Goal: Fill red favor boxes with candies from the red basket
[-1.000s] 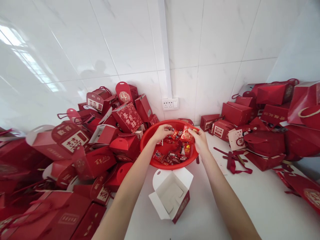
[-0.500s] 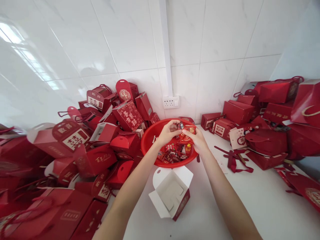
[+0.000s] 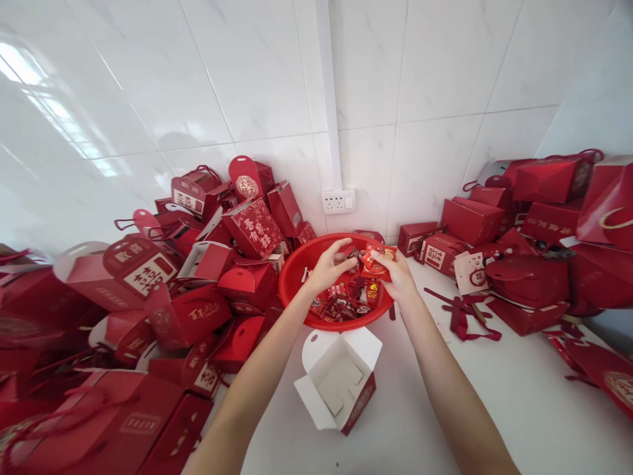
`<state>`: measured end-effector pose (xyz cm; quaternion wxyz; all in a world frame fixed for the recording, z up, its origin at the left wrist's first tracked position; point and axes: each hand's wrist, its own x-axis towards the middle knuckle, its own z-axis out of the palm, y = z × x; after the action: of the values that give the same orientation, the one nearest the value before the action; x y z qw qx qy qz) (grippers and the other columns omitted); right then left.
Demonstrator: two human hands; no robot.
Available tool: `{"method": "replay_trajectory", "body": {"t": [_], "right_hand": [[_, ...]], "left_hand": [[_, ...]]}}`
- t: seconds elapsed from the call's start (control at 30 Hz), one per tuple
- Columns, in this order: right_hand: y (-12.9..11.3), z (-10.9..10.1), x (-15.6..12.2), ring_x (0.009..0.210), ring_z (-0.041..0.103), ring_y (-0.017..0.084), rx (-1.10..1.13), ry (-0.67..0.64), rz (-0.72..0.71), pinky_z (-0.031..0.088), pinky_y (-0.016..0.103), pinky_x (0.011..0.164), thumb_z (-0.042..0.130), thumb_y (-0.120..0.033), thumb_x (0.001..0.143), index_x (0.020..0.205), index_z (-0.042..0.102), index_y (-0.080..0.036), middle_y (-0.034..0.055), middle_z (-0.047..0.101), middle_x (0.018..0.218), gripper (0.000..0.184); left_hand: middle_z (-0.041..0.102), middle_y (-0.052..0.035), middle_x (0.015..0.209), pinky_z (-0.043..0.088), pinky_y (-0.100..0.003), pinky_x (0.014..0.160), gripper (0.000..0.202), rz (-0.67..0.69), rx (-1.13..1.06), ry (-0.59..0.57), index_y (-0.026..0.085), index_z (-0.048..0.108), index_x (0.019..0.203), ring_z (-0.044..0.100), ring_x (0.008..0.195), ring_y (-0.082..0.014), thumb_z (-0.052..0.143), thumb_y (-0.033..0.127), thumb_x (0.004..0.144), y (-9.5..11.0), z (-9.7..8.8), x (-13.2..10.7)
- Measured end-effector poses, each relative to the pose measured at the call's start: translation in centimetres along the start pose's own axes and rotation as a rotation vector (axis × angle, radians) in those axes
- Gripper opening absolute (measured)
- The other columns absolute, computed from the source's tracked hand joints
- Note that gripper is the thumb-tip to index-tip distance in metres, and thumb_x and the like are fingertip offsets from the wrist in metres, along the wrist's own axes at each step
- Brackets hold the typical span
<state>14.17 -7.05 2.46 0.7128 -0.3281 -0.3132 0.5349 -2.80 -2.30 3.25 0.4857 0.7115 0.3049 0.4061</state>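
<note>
Both my hands are over a red plastic basket holding several small wrapped sweets. My right hand pinches a red packet with an orange and gold print, thumb on top. My left hand, fingers curled, grips a small dark shiny wrapped sweet, partly hidden by the thumb. In front of the basket an open box stands with its white flaps folded out; its inside is bare and its outer side is red.
Red gift boxes are heaped on the left and on the right of the white table. Dark red ribbons lie right of the basket. Behind is a tiled wall with a socket.
My hands have moved slightly apart. The red packet has shifted a little right in my right hand and now faces up more. The box and basket stay where they were.
</note>
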Motion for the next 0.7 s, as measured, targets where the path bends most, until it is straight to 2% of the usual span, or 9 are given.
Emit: {"method": "replay_trajectory", "body": {"t": [0.17,0.27,0.33,0.4,0.47,0.53,0.57,0.63,0.7], "right_hand": [[0.5,0.2,-0.1,0.068,0.075,0.021,-0.010,-0.017,0.028,0.062,0.033,0.069,0.095,-0.033,0.050,0.080,0.074,-0.020,0.0020,0.080,0.076,0.040],[0.7,0.2,-0.1,0.065,0.074,0.020,-0.012,-0.005,0.024,0.062,0.032,0.067,0.096,-0.032,0.048,0.079,0.074,-0.019,0.0020,0.079,0.074,0.040],[0.8,0.1,0.1,0.064,0.074,0.020,-0.008,0.016,0.005,0.062,0.033,0.067,0.096,-0.031,0.047,0.076,0.073,-0.019,0.0017,0.079,0.073,0.039],[0.8,-0.1,0.2,0.065,0.074,0.020,-0.001,0.038,-0.020,0.062,0.034,0.067,0.096,-0.031,0.048,0.074,0.071,-0.020,0.0012,0.078,0.073,0.038],[0.9,-0.2,0.3,0.066,0.074,0.021,0.005,0.053,-0.038,0.062,0.035,0.067,0.096,-0.031,0.049,0.073,0.070,-0.021,0.0010,0.078,0.073,0.038],[1.0,-0.3,0.4,0.066,0.074,0.021,0.006,0.058,-0.042,0.062,0.035,0.067,0.096,-0.032,0.050,0.074,0.070,-0.020,0.0013,0.078,0.073,0.037],[1.1,-0.3,0.4,0.066,0.074,0.021,0.004,0.058,-0.041,0.062,0.034,0.067,0.095,-0.033,0.051,0.075,0.070,-0.020,0.0017,0.078,0.073,0.037],[1.3,-0.3,0.4,0.066,0.074,0.021,-0.001,0.059,-0.036,0.062,0.034,0.068,0.095,-0.032,0.051,0.078,0.072,-0.019,0.0025,0.078,0.074,0.038],[1.5,-0.2,0.4,0.066,0.074,0.020,-0.004,0.065,-0.036,0.062,0.033,0.068,0.095,-0.032,0.051,0.078,0.073,-0.019,0.0028,0.078,0.075,0.038]], "left_hand": [[0.072,-0.0069,0.092,0.055,-0.034,0.082,0.062,0.060,0.050,-0.003,0.012,0.059,0.130,0.070,0.084,-0.0216,0.075,0.046,0.081,-0.1,0.1,-0.2],[0.071,-0.0037,0.080,0.054,-0.032,0.077,0.068,0.033,0.095,-0.045,0.013,0.052,0.139,0.069,0.077,-0.0202,0.072,0.046,0.083,-0.1,-0.2,-0.3],[0.070,-0.0034,0.079,0.054,-0.030,0.075,0.069,-0.012,0.150,-0.082,0.013,0.046,0.144,0.068,0.076,-0.0196,0.067,0.047,0.087,-0.1,-0.4,-0.5],[0.073,-0.0059,0.088,0.054,-0.029,0.077,0.058,-0.091,0.250,-0.199,0.015,0.053,0.137,0.069,0.083,-0.0192,0.062,0.047,0.090,-0.1,-0.7,-0.8],[0.075,-0.0063,0.091,0.054,-0.026,0.078,0.040,-0.191,0.348,-0.401,0.016,0.070,0.116,0.069,0.085,-0.0191,0.068,0.041,0.084,-0.1,-0.8,-1.1],[0.076,-0.0030,0.080,0.054,-0.024,0.068,0.024,-0.290,0.415,-0.588,0.019,0.078,0.091,0.069,0.072,-0.0185,0.078,0.030,0.070,-0.4,-0.9,-1.4],[0.074,-0.0011,0.072,0.053,-0.024,0.061,0.020,-0.331,0.439,-0.641,0.020,0.079,0.083,0.068,0.063,-0.0179,0.080,0.025,0.065,-0.6,-0.9,-1.5],[0.072,0.0014,0.063,0.052,-0.024,0.055,0.020,-0.386,0.502,-0.677,0.023,0.081,0.080,0.064,0.054,-0.0172,0.078,0.020,0.061,-1.1,-0.9,-1.4],[0.076,0.0007,0.072,0.054,-0.024,0.062,0.026,-0.386,0.569,-0.606,0.024,0.081,0.086,0.067,0.061,-0.0183,0.073,0.016,0.063,-1.6,-1.2,-0.9]]}}
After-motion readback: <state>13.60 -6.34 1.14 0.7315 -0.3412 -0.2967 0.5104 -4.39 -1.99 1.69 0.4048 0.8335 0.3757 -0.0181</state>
